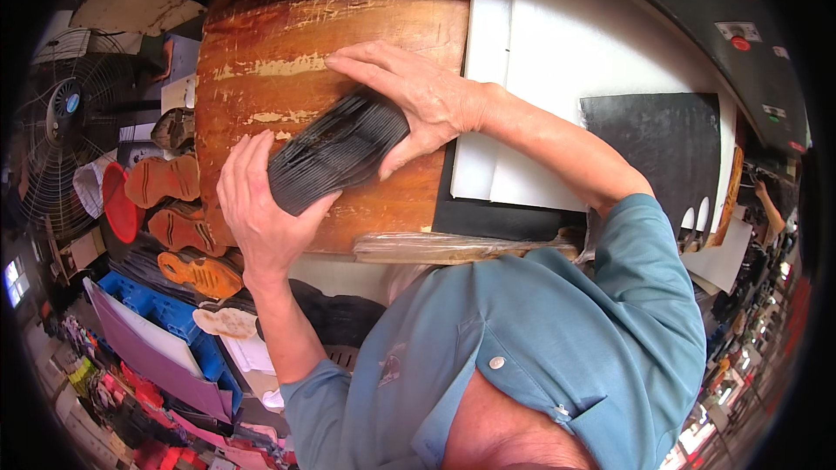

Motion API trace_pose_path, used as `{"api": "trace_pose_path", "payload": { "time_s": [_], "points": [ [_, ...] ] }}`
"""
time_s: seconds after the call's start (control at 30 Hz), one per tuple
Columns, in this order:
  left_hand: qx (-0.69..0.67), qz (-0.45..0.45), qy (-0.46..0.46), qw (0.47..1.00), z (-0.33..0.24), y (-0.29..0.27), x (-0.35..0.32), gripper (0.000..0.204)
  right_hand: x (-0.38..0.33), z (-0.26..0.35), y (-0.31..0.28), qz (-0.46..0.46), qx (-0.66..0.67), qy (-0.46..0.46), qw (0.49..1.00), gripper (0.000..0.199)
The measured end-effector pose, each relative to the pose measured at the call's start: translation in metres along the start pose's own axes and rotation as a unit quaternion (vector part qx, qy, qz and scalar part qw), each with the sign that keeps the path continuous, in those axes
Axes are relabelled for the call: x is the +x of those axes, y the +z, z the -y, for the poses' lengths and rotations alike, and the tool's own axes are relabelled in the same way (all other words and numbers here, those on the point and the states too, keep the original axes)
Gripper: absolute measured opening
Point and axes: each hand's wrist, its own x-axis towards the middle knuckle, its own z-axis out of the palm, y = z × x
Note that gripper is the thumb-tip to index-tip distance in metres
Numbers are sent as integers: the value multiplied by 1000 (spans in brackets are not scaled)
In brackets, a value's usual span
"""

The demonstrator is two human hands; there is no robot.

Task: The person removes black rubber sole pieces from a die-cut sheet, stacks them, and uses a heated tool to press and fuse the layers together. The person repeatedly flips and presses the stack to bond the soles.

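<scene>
Holding a thick, slanted stack of thin black sheets (340,152) over the scratched brown wooden surface (261,30); cannot tell if touching it. Pinching the left end with the left grip (272,209) and the right end between thumb and fingers of the right grip (431,103). To the right, big white sheets (566,35). Off to the left, orange shoe soles (196,273) and a round fan (70,113).

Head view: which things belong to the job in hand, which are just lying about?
Job in hand:
- black layered stack, between left hand and right hand
- wooden tabletop beneath

Apparently lying about:
- fan
- red dish
- orange sole-shaped piece
</scene>
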Motion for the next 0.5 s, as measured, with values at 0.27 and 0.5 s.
{"api": "trace_pose_path", "payload": {
  "time_s": [0.27,0.5],
  "points": [
    [-59,-21,-59,996,42,-5,-31,98,-2,0,3,49,-29,11,998,112],
    [-119,-49,-66,989,35,4,-50,94,-8,9,1,18,-59,-11,998,91]
  ]
}}
